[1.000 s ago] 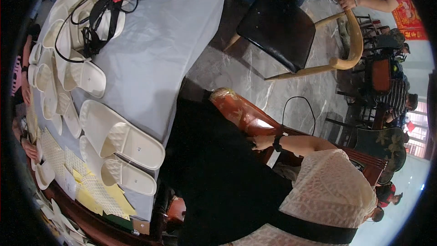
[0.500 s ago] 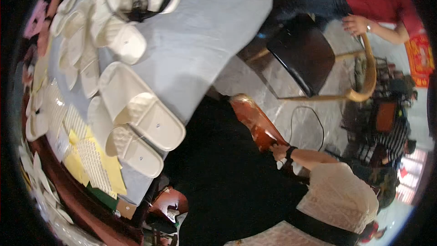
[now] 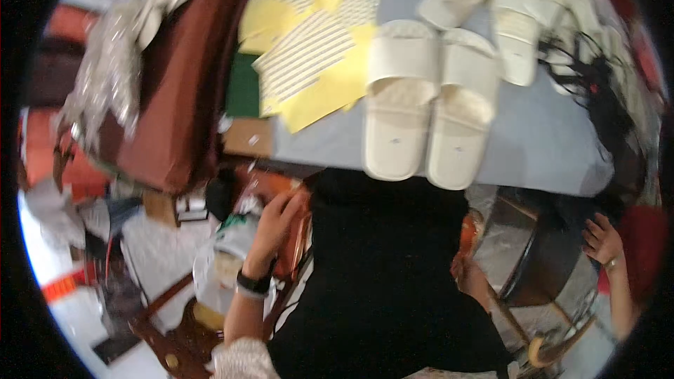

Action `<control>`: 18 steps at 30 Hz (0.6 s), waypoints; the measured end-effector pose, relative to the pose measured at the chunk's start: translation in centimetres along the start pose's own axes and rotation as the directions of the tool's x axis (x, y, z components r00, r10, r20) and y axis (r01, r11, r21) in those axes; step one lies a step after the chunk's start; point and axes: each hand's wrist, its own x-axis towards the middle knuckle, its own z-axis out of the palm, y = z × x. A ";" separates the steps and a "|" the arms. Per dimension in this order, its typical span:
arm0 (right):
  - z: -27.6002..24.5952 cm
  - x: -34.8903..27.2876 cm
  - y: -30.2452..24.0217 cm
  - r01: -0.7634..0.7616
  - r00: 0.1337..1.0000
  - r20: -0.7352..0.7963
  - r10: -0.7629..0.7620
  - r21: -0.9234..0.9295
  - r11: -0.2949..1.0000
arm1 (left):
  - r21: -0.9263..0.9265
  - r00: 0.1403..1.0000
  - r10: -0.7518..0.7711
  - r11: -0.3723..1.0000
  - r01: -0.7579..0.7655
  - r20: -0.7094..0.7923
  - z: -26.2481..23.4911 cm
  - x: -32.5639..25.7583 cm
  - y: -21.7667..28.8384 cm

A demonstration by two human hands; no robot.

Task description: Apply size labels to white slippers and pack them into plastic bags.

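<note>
Your left hand (image 3: 277,221) rests on the arm of the reddish-brown wooden chair (image 3: 295,238), fingers curled on it, just below the grey-clothed counter (image 3: 547,140) edge. Your right hand (image 3: 472,279) is low by your dark lap, near the other chair side; can't tell its grip. A pair of cream foam slippers (image 3: 425,105) lies on the counter, toes toward you, beside yellow paper sheets (image 3: 323,77). Another person's hand (image 3: 602,240) is at far right.

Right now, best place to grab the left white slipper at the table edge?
Grab the left white slipper at its heel end, from the near table edge. The heel points at the person and overhangs slightly; the right slipper blocks its right side.
</note>
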 end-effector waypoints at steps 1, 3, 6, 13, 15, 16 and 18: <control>-6.7 0.5 -5.0 0.192 0.952 -0.268 -0.150 0.139 0.971 | -0.167 0.997 0.012 0.986 0.002 0.079 0.1 -0.1 1.9; -16.3 2.1 -18.7 0.535 0.770 -0.554 -0.316 0.289 0.794 | -0.234 0.955 0.115 0.971 -0.050 0.272 2.8 1.7 4.8; -20.7 2.7 -24.9 0.845 0.510 -0.551 -0.660 0.177 0.506 | 0.128 0.831 0.433 0.857 -0.500 0.349 9.2 2.4 6.4; -20.3 2.7 -30.6 0.944 0.065 -0.424 -0.903 -0.266 0.193 | -0.090 0.471 0.705 0.599 -0.796 0.530 14.3 2.6 3.2; -19.4 3.0 -30.4 0.914 -0.015 -0.402 -0.916 -0.377 0.151 | 0.004 0.565 0.572 0.701 -0.713 0.594 17.7 2.8 3.5; -18.8 3.1 -30.2 0.876 -0.097 -0.370 -0.924 -0.472 0.097 | 0.057 0.607 0.496 0.744 -0.666 0.621 18.9 2.5 3.2; -17.9 3.7 -29.5 0.853 -0.143 -0.360 -0.922 -0.517 0.069 | 0.169 0.675 0.343 0.803 -0.571 0.653 20.9 1.8 2.7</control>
